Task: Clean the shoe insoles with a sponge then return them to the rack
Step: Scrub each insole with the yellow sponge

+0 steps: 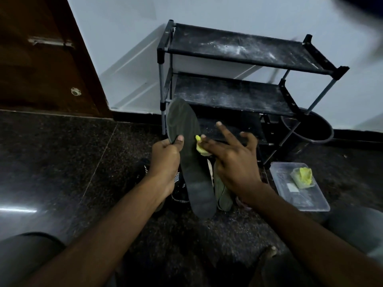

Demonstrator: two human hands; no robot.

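- Floor (62, 162): dark polished stone. It carries everything here, and the person sits on it facing the wall.
- Rack (228, 94): black tiered frame standing against the wall. The two upper shelves in view are dusted with white powder and hold no insoles.
- Bucket (310, 129): dark, on the floor at the rack's right end, partly behind its leg.
- Container (323, 201): clear plastic, on the floor at the rack's front right corner. A spare yellow piece (302, 177) lies inside it.
- Shoes (222, 193): a greenish one and a dark one lie on the floor under the hands, in front of the rack.
- Insole (194, 183): dark, held clear of the floor above the shoes, toe end pointing at the rack.
- Left grip (165, 156): closed on the insole's left edge, thumb on top.
- Right grip (232, 162): fingers spread, holding the sponge (200, 147) under them against the insole's right edge. The thumb is out of sight.
- Progress, as judged: wiping is in hand on this insole. No cleaned insole shows, and the return to the rack remains wholly outstanding.
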